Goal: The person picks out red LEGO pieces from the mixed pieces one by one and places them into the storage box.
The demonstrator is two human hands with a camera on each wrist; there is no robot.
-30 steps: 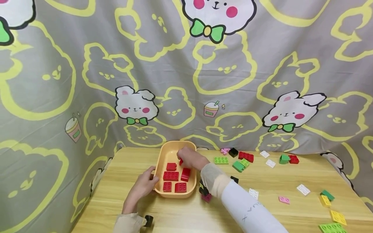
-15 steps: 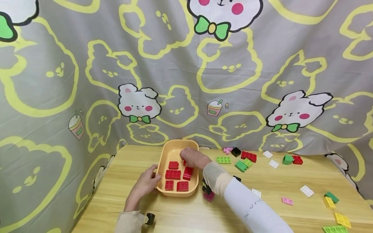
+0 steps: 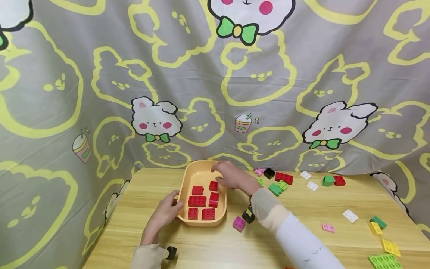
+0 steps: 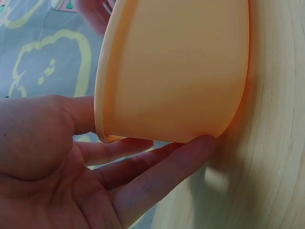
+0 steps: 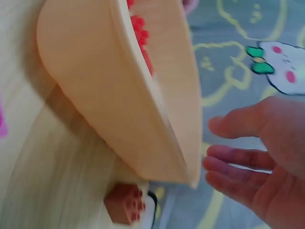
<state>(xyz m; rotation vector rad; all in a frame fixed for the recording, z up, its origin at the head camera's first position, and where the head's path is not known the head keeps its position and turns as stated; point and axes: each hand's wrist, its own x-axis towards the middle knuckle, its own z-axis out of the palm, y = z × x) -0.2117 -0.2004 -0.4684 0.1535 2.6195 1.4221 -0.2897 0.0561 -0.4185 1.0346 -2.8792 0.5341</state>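
Note:
A yellow-orange plastic bin [image 3: 201, 223] stands on the table with several red toy building bricks [image 3: 197, 201] inside. My left hand [image 3: 165, 210] holds the bin's left side, thumb over the rim and fingers along the outer wall, as the left wrist view shows. Over the right rim hovers my right hand [image 3: 233, 177], its fingers parted and nothing between them. A small red brick [image 3: 213, 185] lies in the bin just below those fingers. In the right wrist view the right hand [image 5: 252, 157] is apart from the bin's wall [image 5: 95, 62].
Right of the bin lies a purple brick [image 3: 239, 223]. Green bricks [image 3: 275, 189], a long red brick [image 3: 283, 178] and a black brick [image 3: 269, 173] lie at the back. White, pink and yellow bricks [image 3: 390, 247] are scattered to the right. A patterned curtain [image 3: 201, 74] hangs behind the table.
My right hand has let go of the small red brick inside the bin and moved right to the rim, its fingers opening. The left hand keeps its hold on the bin.

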